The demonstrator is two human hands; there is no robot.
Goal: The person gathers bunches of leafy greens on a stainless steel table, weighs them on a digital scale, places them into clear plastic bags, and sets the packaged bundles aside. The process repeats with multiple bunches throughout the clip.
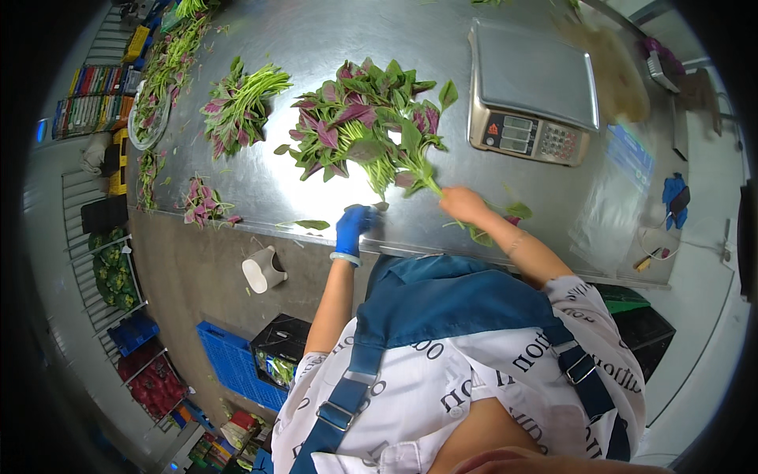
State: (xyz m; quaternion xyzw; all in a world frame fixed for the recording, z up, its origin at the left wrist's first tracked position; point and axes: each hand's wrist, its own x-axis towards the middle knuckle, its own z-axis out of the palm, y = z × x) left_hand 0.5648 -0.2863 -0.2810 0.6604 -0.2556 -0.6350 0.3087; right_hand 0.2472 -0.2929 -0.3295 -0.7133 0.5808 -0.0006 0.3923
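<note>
My right hand [463, 204], bare, grips the stem of a red-and-green amaranth sprig [424, 168] just in front of the main heap. Near the table's front edge is my left hand [354, 225] in a blue glove; its fingers are blurred, and a dark leaf [381, 206] lies beside them. Before me spreads the heap of leafy amaranth [361, 118], purple and green, with pale stems pointing towards me. To its left lies a separate amaranth bunch [241, 106]. A loose green leaf [312, 224] rests left of my gloved hand.
A digital scale [533, 89] stands on the steel table [284, 183] at the back right. Clear plastic bags [610, 207] lie at the right. Trimmings [204, 202] and a clear bowl [137, 133] line the left side. A pale stool [262, 271] stands on the floor.
</note>
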